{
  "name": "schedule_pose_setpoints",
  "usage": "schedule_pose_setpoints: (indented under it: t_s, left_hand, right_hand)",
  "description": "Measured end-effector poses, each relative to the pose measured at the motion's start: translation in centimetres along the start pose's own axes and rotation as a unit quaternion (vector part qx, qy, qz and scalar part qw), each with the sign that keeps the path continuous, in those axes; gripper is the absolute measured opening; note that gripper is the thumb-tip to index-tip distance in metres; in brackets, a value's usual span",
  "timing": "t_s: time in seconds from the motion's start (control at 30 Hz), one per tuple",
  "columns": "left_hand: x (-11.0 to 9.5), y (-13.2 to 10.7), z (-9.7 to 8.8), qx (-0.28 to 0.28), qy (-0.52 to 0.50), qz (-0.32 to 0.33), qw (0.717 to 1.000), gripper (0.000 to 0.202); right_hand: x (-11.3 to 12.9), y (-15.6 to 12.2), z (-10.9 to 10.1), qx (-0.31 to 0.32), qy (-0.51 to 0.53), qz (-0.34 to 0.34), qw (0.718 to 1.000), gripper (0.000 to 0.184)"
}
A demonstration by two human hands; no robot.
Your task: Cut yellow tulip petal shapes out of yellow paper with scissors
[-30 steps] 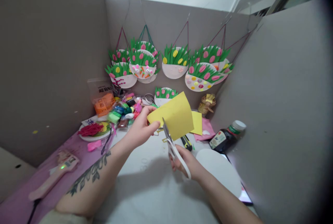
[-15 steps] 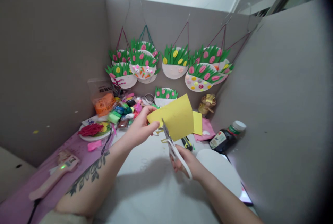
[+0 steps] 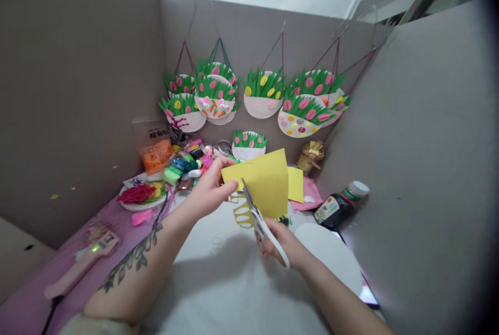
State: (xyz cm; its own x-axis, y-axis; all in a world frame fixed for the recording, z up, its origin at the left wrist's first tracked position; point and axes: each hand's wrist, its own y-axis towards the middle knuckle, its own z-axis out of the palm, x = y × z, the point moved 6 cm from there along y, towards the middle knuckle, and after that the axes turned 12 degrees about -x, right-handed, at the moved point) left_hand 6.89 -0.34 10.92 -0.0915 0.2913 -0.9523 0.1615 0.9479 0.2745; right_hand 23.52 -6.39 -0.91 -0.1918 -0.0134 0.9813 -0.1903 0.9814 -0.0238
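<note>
My left hand (image 3: 216, 187) pinches the left edge of a yellow sheet of paper (image 3: 268, 182) between thumb and fingers, holding it above the table. In my right hand (image 3: 276, 241) is a pair of scissors (image 3: 255, 213) with white handles. Its blades lie at the sheet, pointing up and left toward my left thumb. A strip with oval holes cut out of it (image 3: 242, 215) hangs below the sheet, left of the blades. Behind the sheet a second yellow piece of paper (image 3: 296, 184) rests on pink material (image 3: 311, 192).
Paper-plate baskets (image 3: 263, 101) hang along the back wall. Clay packets (image 3: 175, 171) and a plate of pink pieces (image 3: 136, 195) lie at left, near a glue gun (image 3: 83, 262). To the right are a dark bottle (image 3: 341, 205), a white disc (image 3: 329, 252) and a jar (image 3: 311, 157).
The yellow sheet has tilted and dropped slightly, so more of the holed strip shows below it. Both hands keep nearly the same place and grip.
</note>
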Motion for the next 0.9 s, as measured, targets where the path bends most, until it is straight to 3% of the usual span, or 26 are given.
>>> schedule_pose_setpoints:
  t_s: [0.37,0.57,0.9]
  left_hand:
    - [0.0,0.0,-0.3,0.0,-0.016,-0.001,1.0,0.031]
    - [0.1,0.1,-0.2,0.019,-0.052,-0.005,0.998,0.032]
    - [0.1,0.3,-0.7,0.009,-0.049,0.021,0.999,0.029]
  right_hand:
    - [-0.6,0.0,-0.2,0.015,-0.001,-0.01,1.0,0.045]
    - [0.2,-0.1,-0.2,0.022,0.002,-0.01,1.0,0.053]
    - [1.0,-0.1,-0.6,0.029,-0.046,-0.022,0.998,0.046]
